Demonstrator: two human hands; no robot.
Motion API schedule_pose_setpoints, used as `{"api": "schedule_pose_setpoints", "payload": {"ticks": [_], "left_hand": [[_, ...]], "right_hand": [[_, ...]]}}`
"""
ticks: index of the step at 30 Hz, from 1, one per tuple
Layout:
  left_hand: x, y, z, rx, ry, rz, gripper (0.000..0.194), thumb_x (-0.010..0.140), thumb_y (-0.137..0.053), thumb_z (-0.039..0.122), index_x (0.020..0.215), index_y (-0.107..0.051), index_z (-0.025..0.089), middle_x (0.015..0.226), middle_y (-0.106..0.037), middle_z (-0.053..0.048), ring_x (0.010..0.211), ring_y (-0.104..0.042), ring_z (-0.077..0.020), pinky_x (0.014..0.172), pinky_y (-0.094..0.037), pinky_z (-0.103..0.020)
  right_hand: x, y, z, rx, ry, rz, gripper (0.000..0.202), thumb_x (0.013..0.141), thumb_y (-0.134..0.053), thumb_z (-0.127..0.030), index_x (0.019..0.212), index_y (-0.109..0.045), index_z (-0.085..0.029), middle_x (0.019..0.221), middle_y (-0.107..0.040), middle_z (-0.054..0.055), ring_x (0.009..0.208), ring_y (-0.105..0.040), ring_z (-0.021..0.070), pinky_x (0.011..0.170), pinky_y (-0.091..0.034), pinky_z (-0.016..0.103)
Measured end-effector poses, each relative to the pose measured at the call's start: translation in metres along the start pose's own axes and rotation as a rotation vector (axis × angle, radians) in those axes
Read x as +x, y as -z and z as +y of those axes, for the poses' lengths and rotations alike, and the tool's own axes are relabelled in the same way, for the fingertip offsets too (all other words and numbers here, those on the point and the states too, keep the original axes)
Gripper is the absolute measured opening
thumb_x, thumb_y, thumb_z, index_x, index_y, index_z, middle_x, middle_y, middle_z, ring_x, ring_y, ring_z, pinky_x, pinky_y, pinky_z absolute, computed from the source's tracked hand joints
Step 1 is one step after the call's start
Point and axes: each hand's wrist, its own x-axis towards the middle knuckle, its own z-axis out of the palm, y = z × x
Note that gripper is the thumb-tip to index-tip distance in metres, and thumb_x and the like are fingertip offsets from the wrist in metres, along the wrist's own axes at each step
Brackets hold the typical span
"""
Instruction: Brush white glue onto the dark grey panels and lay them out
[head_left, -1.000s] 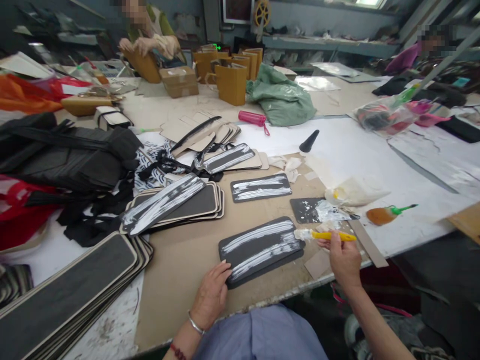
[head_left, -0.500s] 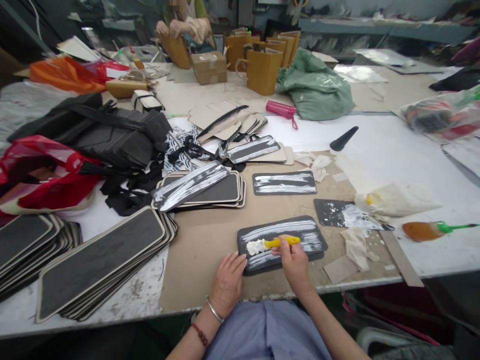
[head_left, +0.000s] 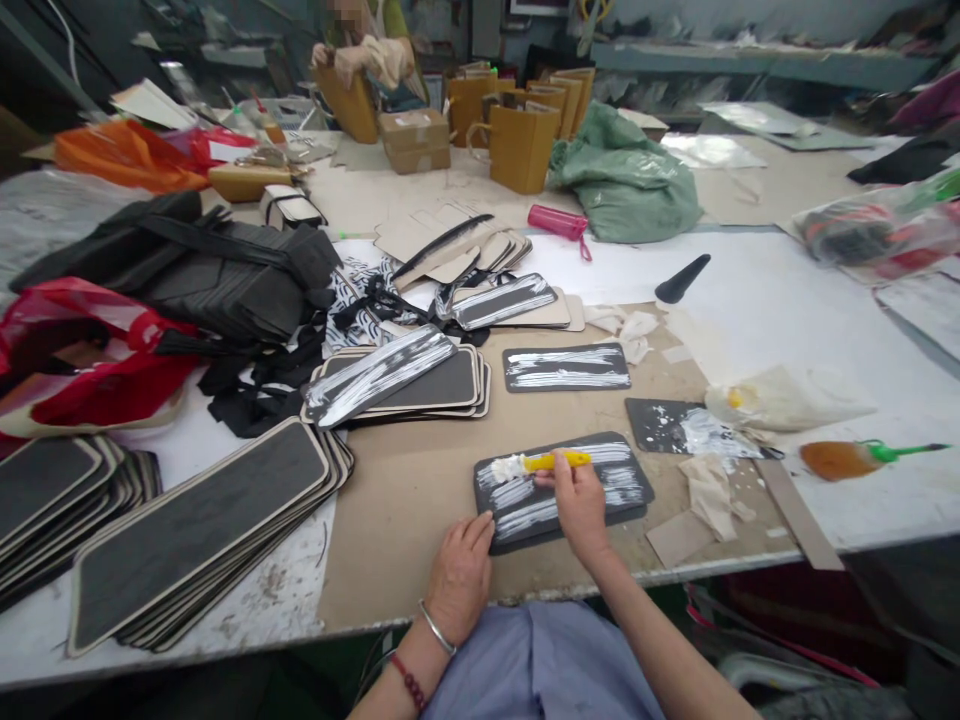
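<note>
My right hand grips the yellow handle of a brush, whose bristles are loaded with thick white paste. They rest on a dark rounded rectangular panel streaked with white, lying on brown board at the table's front. Another dark panel seems to lie beneath it. My left hand lies with fingers stretched out, fingertips touching the panel's left edge. Beyond it sits a smaller white-streaked panel. A dark sheet smeared with white paste lies to the right.
Stacked dark panels with pale edges fill the left front. More coated strips lie behind. An amber bottle with a green spout lies right, near paper scraps. Across the table, another person's hands hold a tan piece beside a cardboard box.
My right hand has moved the brush slightly away from me and left, towards the panel's far edge. White streaks on the near part look fuller. My left hand stays at the panel's edge.
</note>
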Motion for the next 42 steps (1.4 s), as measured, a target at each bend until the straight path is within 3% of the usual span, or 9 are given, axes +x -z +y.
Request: {"api": "schedule_pose_setpoints", "payload": {"ticks": [4, 7, 10, 14, 23, 30, 35, 39, 42], "left_hand": [[0.001, 0.000, 0.003, -0.147, 0.053, 0.107, 0.037, 0.075, -0.037, 0.003, 0.105, -0.056, 0.013, 0.108, -0.061, -0.011, 0.101, -0.055, -0.0192, 0.089, -0.049, -0.039], [0.003, 0.000, 0.005, -0.292, 0.235, 0.217, 0.029, 0.079, -0.036, 0.009, 0.097, -0.058, 0.014, 0.098, -0.062, -0.011, 0.094, -0.058, -0.0176, 0.084, -0.050, -0.035], [0.006, -0.002, 0.003, -0.431, 0.436, 0.218, 0.026, 0.080, -0.037, 0.013, 0.093, -0.060, 0.015, 0.089, -0.062, -0.009, 0.085, -0.060, -0.0179, 0.078, -0.052, -0.036], [0.009, -0.009, -0.001, -0.565, 0.560, 0.145, 0.032, 0.075, -0.037, 0.010, 0.096, -0.061, 0.013, 0.087, -0.064, -0.009, 0.079, -0.061, -0.0165, 0.075, -0.053, -0.034], [0.007, -0.010, 0.002, -0.314, 0.384, 0.166, 0.043, 0.072, -0.036, 0.004, 0.108, -0.058, 0.013, 0.098, -0.060, -0.012, 0.094, -0.056, -0.0195, 0.087, -0.048, -0.039], [0.013, -0.013, 0.007, -0.343, 0.394, 0.197, 0.036, 0.073, -0.037, 0.008, 0.101, -0.061, 0.014, 0.088, -0.061, -0.010, 0.084, -0.058, -0.0191, 0.080, -0.051, -0.038], [0.025, -0.006, 0.005, -0.478, 0.637, 0.214, 0.027, 0.070, -0.043, 0.017, 0.083, -0.066, 0.015, 0.080, -0.062, -0.008, 0.079, -0.059, -0.0192, 0.077, -0.050, -0.037], [0.039, 0.004, 0.006, -0.763, 0.914, 0.152, 0.019, 0.059, -0.050, 0.024, 0.067, -0.065, 0.015, 0.068, -0.064, -0.005, 0.073, -0.060, -0.0196, 0.072, -0.048, -0.034], [0.046, 0.010, 0.013, -0.878, 0.959, 0.138, 0.019, 0.056, -0.054, 0.031, 0.063, -0.061, 0.015, 0.058, -0.060, -0.001, 0.061, -0.056, -0.0154, 0.060, -0.046, -0.028]], "right_hand": [[0.004, 0.047, -0.006, -0.077, 0.060, 0.175, 0.044, 0.075, -0.048, -0.060, 0.086, -0.053, -0.017, 0.070, -0.064, 0.006, 0.056, -0.062, 0.0200, 0.062, -0.054, 0.037], [-0.007, 0.060, -0.007, -0.013, 0.013, 0.122, 0.044, 0.074, -0.050, -0.060, 0.087, -0.054, -0.018, 0.081, -0.065, 0.009, 0.057, -0.062, 0.0192, 0.056, -0.055, 0.036], [-0.017, 0.055, 0.003, 0.049, -0.066, 0.073, 0.042, 0.074, -0.052, -0.058, 0.086, -0.054, -0.017, 0.086, -0.064, 0.009, 0.059, -0.062, 0.0194, 0.052, -0.055, 0.034], [-0.016, 0.052, 0.023, 0.140, -0.154, 0.107, 0.043, 0.073, -0.055, -0.056, 0.087, -0.053, -0.015, 0.077, -0.064, 0.006, 0.059, -0.063, 0.0196, 0.052, -0.056, 0.034], [-0.012, 0.056, 0.028, 0.176, -0.189, 0.105, 0.044, 0.072, -0.056, -0.056, 0.088, -0.053, -0.015, 0.079, -0.064, 0.006, 0.061, -0.064, 0.0200, 0.059, -0.058, 0.036], [-0.012, 0.056, 0.028, 0.183, -0.203, 0.110, 0.042, 0.071, -0.057, -0.055, 0.086, -0.054, -0.016, 0.076, -0.065, 0.006, 0.057, -0.063, 0.0201, 0.056, -0.058, 0.036], [-0.011, 0.055, 0.027, 0.202, -0.212, 0.116, 0.043, 0.070, -0.056, -0.057, 0.085, -0.053, -0.017, 0.074, -0.065, 0.005, 0.056, -0.063, 0.0198, 0.056, -0.058, 0.037], [-0.010, 0.056, 0.026, 0.222, -0.226, 0.107, 0.044, 0.070, -0.056, -0.058, 0.086, -0.052, -0.018, 0.078, -0.065, 0.006, 0.058, -0.063, 0.0208, 0.057, -0.058, 0.037], [-0.009, 0.056, 0.025, 0.222, -0.244, 0.099, 0.044, 0.069, -0.055, -0.058, 0.086, -0.052, -0.018, 0.079, -0.065, 0.007, 0.057, -0.063, 0.0215, 0.056, -0.057, 0.037]]}}
